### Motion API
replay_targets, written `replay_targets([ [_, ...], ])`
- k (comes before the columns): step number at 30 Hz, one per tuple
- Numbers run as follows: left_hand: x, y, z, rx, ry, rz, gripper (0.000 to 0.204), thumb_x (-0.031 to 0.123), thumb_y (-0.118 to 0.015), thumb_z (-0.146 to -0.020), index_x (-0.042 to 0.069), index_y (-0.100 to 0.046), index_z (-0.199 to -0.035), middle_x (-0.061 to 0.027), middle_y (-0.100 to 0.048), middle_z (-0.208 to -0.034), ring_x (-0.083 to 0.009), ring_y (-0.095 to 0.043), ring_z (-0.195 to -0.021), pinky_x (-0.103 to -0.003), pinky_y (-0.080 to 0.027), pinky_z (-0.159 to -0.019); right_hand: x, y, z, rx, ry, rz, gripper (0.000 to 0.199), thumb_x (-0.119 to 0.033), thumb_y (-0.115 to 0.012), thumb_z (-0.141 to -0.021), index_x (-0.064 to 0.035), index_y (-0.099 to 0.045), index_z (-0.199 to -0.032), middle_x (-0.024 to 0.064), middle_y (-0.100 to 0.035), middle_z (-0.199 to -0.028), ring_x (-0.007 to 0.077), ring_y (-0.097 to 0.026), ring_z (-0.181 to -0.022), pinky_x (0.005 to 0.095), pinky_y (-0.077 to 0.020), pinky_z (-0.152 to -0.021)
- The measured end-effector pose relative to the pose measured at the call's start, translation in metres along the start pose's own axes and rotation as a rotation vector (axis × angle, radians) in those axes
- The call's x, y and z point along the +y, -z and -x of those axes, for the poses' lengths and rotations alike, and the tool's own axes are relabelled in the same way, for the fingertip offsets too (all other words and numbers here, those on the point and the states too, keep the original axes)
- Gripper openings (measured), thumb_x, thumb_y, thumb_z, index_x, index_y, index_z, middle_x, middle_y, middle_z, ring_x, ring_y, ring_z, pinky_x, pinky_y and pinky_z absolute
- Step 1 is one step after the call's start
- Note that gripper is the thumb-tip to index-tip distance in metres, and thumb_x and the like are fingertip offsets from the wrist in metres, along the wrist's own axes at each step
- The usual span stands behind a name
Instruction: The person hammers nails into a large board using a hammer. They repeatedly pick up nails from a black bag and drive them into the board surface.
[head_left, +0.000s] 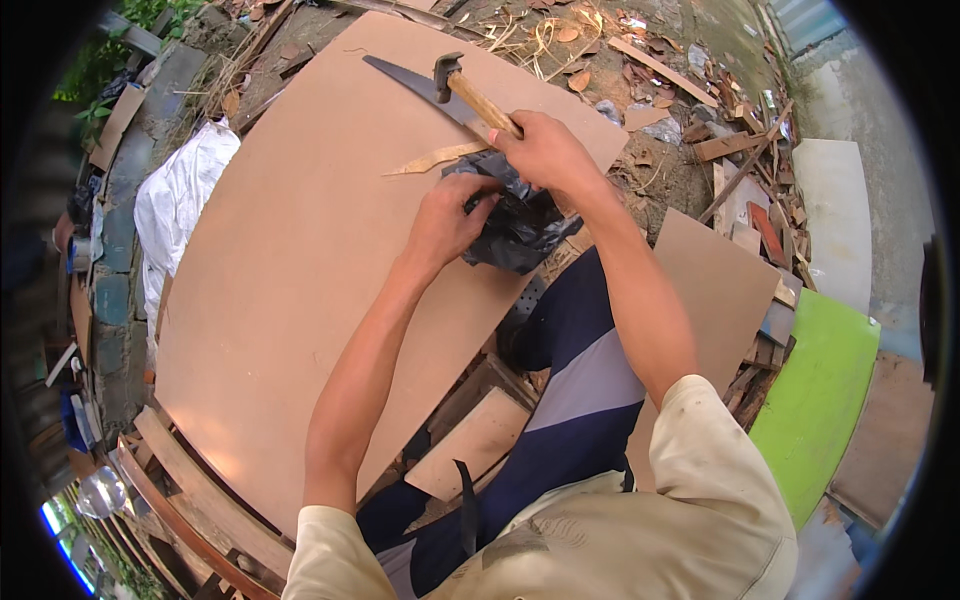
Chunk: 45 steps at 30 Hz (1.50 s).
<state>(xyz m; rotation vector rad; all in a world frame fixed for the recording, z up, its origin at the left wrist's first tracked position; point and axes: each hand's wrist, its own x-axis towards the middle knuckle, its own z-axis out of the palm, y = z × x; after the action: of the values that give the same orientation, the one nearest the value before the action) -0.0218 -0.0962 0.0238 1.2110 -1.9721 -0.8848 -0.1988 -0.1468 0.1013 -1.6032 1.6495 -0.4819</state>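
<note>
My right hand is wrapped round the wooden handle of a claw hammer, its metal head pointing away from me. Under the hammer, a handsaw lies on a large brown board; its handle end is hidden. A thin pointed strip of wood lies just this side of the saw. My left hand has its fingers curled onto a crumpled black plastic bag at the board's right edge. What the bag contains, if anything, cannot be seen.
A smaller brown board and a bright green panel lie to the right. Wood scraps and dry leaves litter the ground beyond. A white sack rests by the block wall at left. Wooden slats lie near left.
</note>
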Motion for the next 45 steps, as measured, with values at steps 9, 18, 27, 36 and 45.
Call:
replay_targets([
  [9,-0.019,-0.059,-0.014,0.012,0.036,-0.399,0.024,0.014,-0.073,-0.085,0.005,-0.076,-0.108,-0.0142,-0.068,-0.108,-0.0374,-0.063,-0.106,-0.046,-0.050,-0.096,0.019,0.028,0.019,-0.025,-0.034,-0.030,0.037,-0.029,-0.061,-0.100,0.0075,-0.067,-0.104,0.0140,-0.064,-0.064,0.0234,-0.062,-0.051,0.0392,-0.0507,-0.052],
  [18,-0.029,-0.046,-0.013,-0.035,0.087,-0.330,0.025,0.009,-0.073,-0.082,0.003,-0.076,-0.106,-0.0175,-0.066,-0.105,-0.0381,-0.062,-0.107,-0.046,-0.050,-0.095,0.021,0.021,0.004,-0.007,0.003,-0.019,0.036,-0.031,-0.062,-0.102,0.0048,-0.065,-0.101,0.0103,-0.061,-0.061,0.0192,-0.060,-0.049,0.0374,-0.0487,-0.049],
  [27,-0.033,-0.044,-0.015,0.013,0.110,-0.416,0.022,0.005,-0.073,-0.080,0.002,-0.078,-0.100,-0.0205,-0.073,-0.099,-0.0394,-0.069,-0.097,-0.046,-0.054,-0.088,0.023,0.013,0.000,-0.036,0.031,-0.001,0.036,-0.030,-0.062,-0.101,0.0055,-0.066,-0.101,0.0115,-0.063,-0.063,0.0201,-0.061,-0.050,0.0374,-0.0500,-0.051],
  [36,-0.033,-0.033,-0.035,-0.159,0.348,-0.464,0.022,0.011,-0.073,-0.077,0.004,-0.078,-0.098,-0.0229,-0.074,-0.095,-0.0389,-0.073,-0.093,-0.048,-0.057,-0.085,0.024,0.014,-0.004,-0.054,0.019,-0.009,0.038,-0.032,-0.062,-0.101,0.0059,-0.066,-0.102,0.0135,-0.065,-0.066,0.0207,-0.063,-0.052,0.0369,-0.0512,-0.051],
  [45,-0.022,-0.036,-0.033,-0.121,0.461,-0.415,0.023,0.021,-0.076,-0.081,0.007,-0.078,-0.099,-0.0186,-0.076,-0.097,-0.0376,-0.072,-0.092,-0.046,-0.057,-0.084,0.024,0.014,-0.002,-0.022,0.039,-0.026,0.039,-0.029,-0.062,-0.098,0.0093,-0.068,-0.101,0.0195,-0.067,-0.066,0.0276,-0.067,-0.054,0.0411,-0.0540,-0.056],
])
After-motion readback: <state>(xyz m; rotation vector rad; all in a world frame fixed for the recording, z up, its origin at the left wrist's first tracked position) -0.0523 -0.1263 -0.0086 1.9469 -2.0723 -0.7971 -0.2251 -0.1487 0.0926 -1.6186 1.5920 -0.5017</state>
